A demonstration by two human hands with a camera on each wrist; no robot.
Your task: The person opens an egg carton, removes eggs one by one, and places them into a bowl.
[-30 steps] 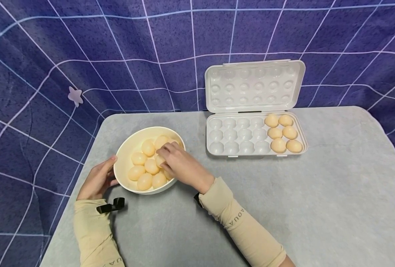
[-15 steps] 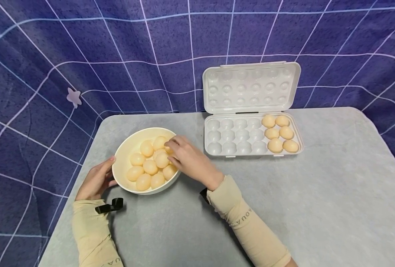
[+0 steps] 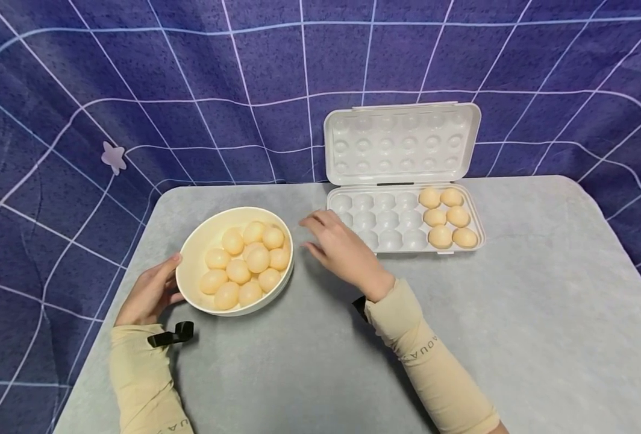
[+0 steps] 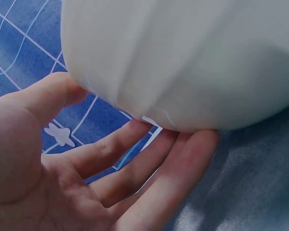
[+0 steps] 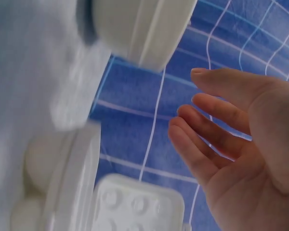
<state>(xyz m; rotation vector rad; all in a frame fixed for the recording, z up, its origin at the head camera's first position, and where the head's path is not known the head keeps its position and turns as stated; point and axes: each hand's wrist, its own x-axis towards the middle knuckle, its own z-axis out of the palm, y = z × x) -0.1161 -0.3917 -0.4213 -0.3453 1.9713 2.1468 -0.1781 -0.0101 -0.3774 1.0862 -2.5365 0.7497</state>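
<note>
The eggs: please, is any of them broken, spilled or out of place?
Nothing stands out: some eggs lie together in the bowl, six more eggs fill the two right-hand columns of the open carton, and no crack or spill is visible.

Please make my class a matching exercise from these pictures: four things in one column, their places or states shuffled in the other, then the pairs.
Column one
1. left hand
2. right hand
3. hinged lid
4. lilac star

Column two
A. raised at the back of the egg box
B. holding nothing, fingertips clear of the bowl
C. against the blue cloth
D. holding the bowl at its side

Pairs: 1-D, 2-B, 3-A, 4-C
</note>
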